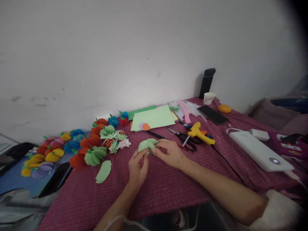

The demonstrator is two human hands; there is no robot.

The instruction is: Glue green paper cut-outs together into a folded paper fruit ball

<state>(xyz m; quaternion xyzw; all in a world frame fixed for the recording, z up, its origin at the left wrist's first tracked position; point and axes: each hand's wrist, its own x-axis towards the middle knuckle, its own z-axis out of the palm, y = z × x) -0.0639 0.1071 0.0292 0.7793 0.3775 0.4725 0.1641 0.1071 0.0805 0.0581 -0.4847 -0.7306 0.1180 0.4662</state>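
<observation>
Light green paper pieces (145, 145), curved and partly folded, are held up above the table between both hands. My left hand (139, 168) pinches their lower left side between thumb and fingers. On the right side, my right hand (171, 154) grips the same paper with thumb and fingertips. Another light green paper piece (104, 171) lies flat on the cloth, left of my left hand. Close beyond my right hand are black-handled scissors (185, 138) and a yellow glue gun (201, 133). The fingers hide part of the held paper.
Several coloured paper pumpkins (90, 141) crowd the left side, beside paper scraps (115, 141). Green paper sheets (154, 118) and white glue sticks (191, 107) lie at the back. A phone (213, 114), paper cup (209, 98), black bottle (207, 84) and white power bank (260, 150) occupy the right.
</observation>
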